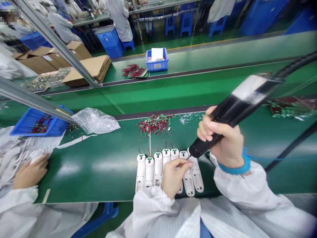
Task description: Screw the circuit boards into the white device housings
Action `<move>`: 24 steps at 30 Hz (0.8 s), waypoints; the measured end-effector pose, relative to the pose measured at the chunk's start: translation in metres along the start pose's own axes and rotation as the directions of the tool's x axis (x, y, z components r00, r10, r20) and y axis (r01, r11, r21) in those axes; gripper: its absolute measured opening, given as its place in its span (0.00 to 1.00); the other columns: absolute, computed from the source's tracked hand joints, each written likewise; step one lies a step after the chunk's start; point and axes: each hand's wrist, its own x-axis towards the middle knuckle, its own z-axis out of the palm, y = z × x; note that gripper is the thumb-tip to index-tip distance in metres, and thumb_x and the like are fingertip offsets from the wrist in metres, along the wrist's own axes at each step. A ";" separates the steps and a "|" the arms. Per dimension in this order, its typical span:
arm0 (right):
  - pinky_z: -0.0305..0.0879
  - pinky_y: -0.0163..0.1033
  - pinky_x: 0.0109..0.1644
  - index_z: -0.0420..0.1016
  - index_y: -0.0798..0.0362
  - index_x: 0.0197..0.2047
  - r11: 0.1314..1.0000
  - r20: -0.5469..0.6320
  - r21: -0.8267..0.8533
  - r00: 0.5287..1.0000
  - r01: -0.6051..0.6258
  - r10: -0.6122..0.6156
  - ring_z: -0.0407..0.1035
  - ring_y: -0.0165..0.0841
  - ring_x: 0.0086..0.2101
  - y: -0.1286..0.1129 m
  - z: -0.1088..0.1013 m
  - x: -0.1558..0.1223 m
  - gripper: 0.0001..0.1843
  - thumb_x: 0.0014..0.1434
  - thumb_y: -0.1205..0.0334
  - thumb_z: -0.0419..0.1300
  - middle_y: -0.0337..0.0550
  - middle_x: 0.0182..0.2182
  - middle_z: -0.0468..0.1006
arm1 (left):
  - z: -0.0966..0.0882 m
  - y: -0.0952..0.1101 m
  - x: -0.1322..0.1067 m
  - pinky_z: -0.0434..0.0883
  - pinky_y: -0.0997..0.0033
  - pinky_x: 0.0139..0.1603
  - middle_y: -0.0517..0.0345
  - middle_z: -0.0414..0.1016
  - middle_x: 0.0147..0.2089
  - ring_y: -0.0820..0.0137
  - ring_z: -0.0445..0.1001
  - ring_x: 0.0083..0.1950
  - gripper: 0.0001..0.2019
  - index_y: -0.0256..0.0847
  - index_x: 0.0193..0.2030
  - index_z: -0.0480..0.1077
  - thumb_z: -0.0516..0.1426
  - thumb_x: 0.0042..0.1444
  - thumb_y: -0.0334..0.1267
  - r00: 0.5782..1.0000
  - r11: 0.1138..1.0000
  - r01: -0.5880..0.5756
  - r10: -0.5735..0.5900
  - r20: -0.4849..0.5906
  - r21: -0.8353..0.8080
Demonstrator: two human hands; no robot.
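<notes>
Several white plastic housings lie side by side near the front edge of the green table, each with a small green circuit board at its top end. My left hand rests on the housings toward the right of the row, fingers pressed down on them. My right hand is wrapped round a black electric screwdriver, whose tip points down at the top of a housing near the right end of the row. A blue strap circles my right wrist.
A pile of small boards with red wires lies behind the row, beside scattered screws and a clear plastic bag. A co-worker's hand is at the left, by a blue tray. Cardboard boxes and a blue bin stand beyond the conveyor.
</notes>
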 end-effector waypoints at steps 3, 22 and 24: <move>0.48 0.35 0.18 0.68 0.49 0.36 1.000 -0.013 -0.005 1.000 0.009 -0.009 0.52 0.24 0.14 -0.003 0.005 -0.002 0.12 0.45 0.64 0.62 0.28 0.16 0.59 | -0.001 0.002 0.001 0.74 0.65 0.47 0.53 0.83 0.34 0.63 0.79 0.40 0.05 0.38 0.30 0.80 0.63 0.50 0.37 0.999 0.995 0.036 -0.037 -0.010 -0.089; 0.53 0.35 0.19 0.67 0.49 0.38 1.000 -0.020 -0.019 1.000 -0.014 0.014 0.53 0.24 0.15 0.018 0.009 0.001 0.12 0.48 0.64 0.60 0.28 0.17 0.58 | -0.011 -0.001 0.000 0.73 0.62 0.50 0.52 0.83 0.40 0.62 0.78 0.44 0.06 0.39 0.35 0.80 0.64 0.50 0.36 0.996 0.997 -0.054 0.049 -0.076 -0.063; 0.56 0.36 0.21 0.67 0.49 0.40 0.995 -0.025 -0.088 0.999 0.040 -0.043 0.56 0.25 0.17 0.027 0.009 0.001 0.13 0.49 0.64 0.61 0.29 0.19 0.61 | -0.014 -0.003 0.001 0.70 0.61 0.54 0.52 0.80 0.49 0.62 0.75 0.51 0.12 0.41 0.44 0.78 0.62 0.52 0.35 0.976 0.985 -0.163 0.171 -0.136 0.063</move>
